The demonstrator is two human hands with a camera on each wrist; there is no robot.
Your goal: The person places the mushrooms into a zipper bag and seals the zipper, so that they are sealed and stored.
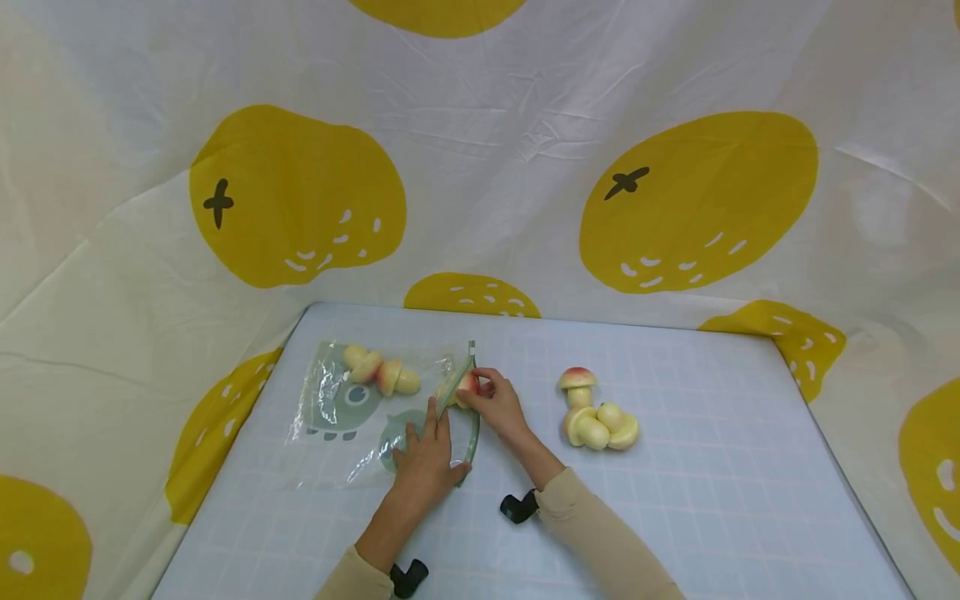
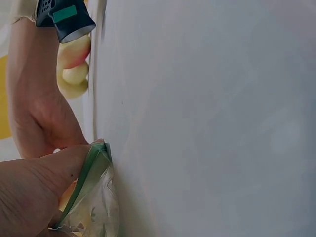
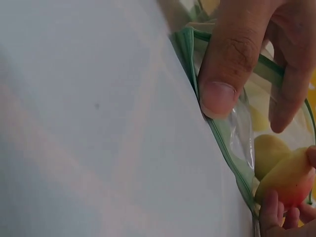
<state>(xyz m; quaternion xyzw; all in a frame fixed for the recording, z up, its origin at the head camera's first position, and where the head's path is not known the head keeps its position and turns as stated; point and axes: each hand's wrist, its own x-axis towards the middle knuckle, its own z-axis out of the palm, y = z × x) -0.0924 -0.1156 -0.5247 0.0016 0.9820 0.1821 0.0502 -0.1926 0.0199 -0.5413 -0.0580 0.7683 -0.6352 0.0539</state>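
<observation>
A clear zip bag [image 1: 337, 462] with a green rim and a monster print lies flat on the table. My left hand [image 1: 423, 462] rests at its mouth, thumb [image 3: 219, 96] pressing the lower green strip and straight fingers at the upper one, so the mouth gapes. At that mouth my right hand [image 1: 501, 406] pinches a toy mushroom [image 3: 291, 180] with a red-tinged cap, its fingertips [image 3: 270, 210] on the cap. Two more mushrooms, one pale [image 1: 362, 365] and one reddish [image 1: 396, 378], lie inside the bag toward its far edge.
Right of the bag, a red-capped mushroom [image 1: 577, 383] stands beside a cluster of pale mushrooms [image 1: 596, 429]. Black wrist cameras [image 1: 519, 507] sit at both wrists. The white table [image 1: 675, 517] ends at a cloth backdrop [image 1: 487, 200] printed with yellow fruit.
</observation>
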